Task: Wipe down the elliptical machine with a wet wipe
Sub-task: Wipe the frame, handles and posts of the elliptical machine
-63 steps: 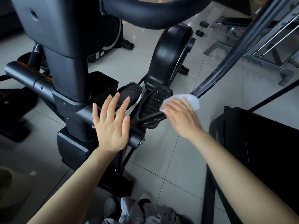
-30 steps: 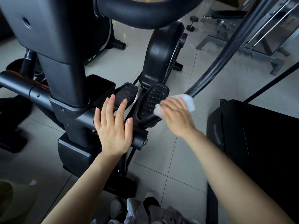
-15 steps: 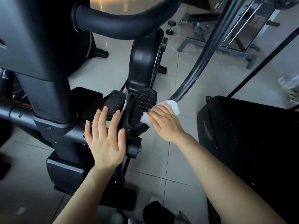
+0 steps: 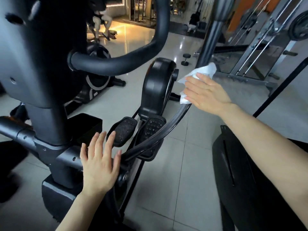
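The right hand (image 4: 207, 95) presses a white wet wipe (image 4: 199, 75) with straight fingers against the elliptical's curved swing arm (image 4: 168, 129), while the left hand (image 4: 100, 164) rests flat, fingers spread, on the crossbar (image 4: 66, 158).

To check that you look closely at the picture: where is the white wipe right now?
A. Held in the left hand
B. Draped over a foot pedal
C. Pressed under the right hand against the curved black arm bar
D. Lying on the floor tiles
C: the right hand lies flat on the wipe against the arm bar; the left hand holds nothing.
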The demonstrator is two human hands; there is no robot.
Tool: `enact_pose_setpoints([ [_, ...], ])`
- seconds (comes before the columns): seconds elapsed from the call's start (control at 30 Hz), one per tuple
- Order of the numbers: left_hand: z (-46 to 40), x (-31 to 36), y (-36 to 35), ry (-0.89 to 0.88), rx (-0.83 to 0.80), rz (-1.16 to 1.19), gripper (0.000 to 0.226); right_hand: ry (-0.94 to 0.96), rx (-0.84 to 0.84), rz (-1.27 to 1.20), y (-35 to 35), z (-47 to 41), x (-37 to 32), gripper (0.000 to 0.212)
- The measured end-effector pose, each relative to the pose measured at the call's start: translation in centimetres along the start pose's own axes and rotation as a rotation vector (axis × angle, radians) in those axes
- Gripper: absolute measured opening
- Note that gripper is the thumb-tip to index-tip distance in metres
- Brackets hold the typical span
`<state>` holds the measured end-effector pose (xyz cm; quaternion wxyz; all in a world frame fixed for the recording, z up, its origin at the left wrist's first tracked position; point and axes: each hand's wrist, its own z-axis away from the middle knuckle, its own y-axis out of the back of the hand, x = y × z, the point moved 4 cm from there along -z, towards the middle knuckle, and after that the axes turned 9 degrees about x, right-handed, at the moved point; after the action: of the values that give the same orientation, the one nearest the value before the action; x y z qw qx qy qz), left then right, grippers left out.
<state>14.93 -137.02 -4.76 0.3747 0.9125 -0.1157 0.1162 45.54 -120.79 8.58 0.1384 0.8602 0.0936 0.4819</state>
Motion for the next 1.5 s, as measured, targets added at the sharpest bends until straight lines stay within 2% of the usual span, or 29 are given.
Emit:
enact_pose_setpoints([
  [0.1,-1.6,6.1,-0.1,-0.093,0.047,0.08,0.049,0.035,0.08,0.044,0.5,-2.0,3.8,0.032],
  [0.17,-2.6,9.8,-0.6,-0.065,0.057,0.215,0.048,-0.013,0.152,-0.057,0.5,-2.6,4.8,0.04],
  [0.3,-3.2,13.1,-1.9,0.229,0.057,0.606,0.048,-0.162,0.178,-0.347,-0.2,-1.3,2.0,0.047],
  [0.37,-2.6,14.1,-2.5,0.336,0.086,0.678,0.048,-0.2,0.134,-0.485,-0.5,0.3,-1.2,0.053],
  [0.5,-0.6,16.3,-3.3,0.515,0.149,0.732,0.04,-0.4,-0.063,-1.002,0.2,2.1,-7.5,0.041],
  [0.57,1.3,17.5,-3.4,0.664,0.204,0.758,0.032,-0.643,-0.178,-1.4,1.7,2.8,-9.3,0.044],
  [0.63,3.8,18.5,-3.8,0.903,0.231,0.812,0.019,-1.077,-0.296,-1.801,3.5,4.1,-9.4,0.04],
  [0.7,6.3,19.5,-4.8,1.215,0.15,0.897,0.014,-1.469,-0.295,-2.207,4.6,5.6,-9.4,0.039],
  [0.77,8.0,20.8,-6.0,1.479,-0.08,1.009,0.037,-1.789,-0.241,-2.523,5.4,6.8,-9.2,0.044],
  [0.83,7.9,22.8,-6.5,1.63,-0.286,1.204,0.064,-1.925,-0.166,-2.613,6.1,7.6,-8.7,0.039],
  [0.9,6.6,24.3,-6.5,1.618,-0.339,1.476,0.08,-2.015,-0.089,-2.638,6.3,8.4,-8.6,0.035],
  [0.93,5.7,24.6,-6.4,1.617,-0.282,1.576,0.08,-2.064,-0.058,-2.644,6.6,8.8,-8.3,0.035],
  [1.0,4.3,24.9,-6.3,1.618,-0.22,1.685,0.065,-2.107,0.003,-2.609,6.6,9.5,-7.7,0.035],
  [1.03,3.7,24.9,-6.4,1.567,-0.22,1.675,0.053,-2.118,0.039,-2.58,6.5,10.0,-7.4,0.032],
  [1.1,3.0,24.3,-7.1,1.421,-0.23,1.499,0.033,-2.2,0.132,-2.52,6.4,11.4,-6.5,0.029],
  [1.17,2.1,24.1,-7.3,1.294,-0.247,1.334,0.025,-2.252,0.177,-2.484,6.0,13.5,-5.7,0.029],
  [1.33,-0.4,24.1,-8.4,0.895,-0.405,1.142,0.018,-2.51,0.039,-1.958,5.3,19.9,-5.1,0.032],
  [1.37,-0.8,24.1,-8.9,0.805,-0.455,1.108,0.019,-2.464,-0.061,-1.815,5.2,20.9,-5.2,0.03],
  [1.43,-1.5,24.2,-10.1,0.609,-0.543,0.949,0.021,-2.2,-0.28,-1.583,4.7,21.7,-4.9,0.028],
  [1.5,-2.4,24.5,-11.2,0.351,-0.63,0.703,0.025,-1.958,-0.426,-1.666,3.9,20.8,-4.8,0.032],
])
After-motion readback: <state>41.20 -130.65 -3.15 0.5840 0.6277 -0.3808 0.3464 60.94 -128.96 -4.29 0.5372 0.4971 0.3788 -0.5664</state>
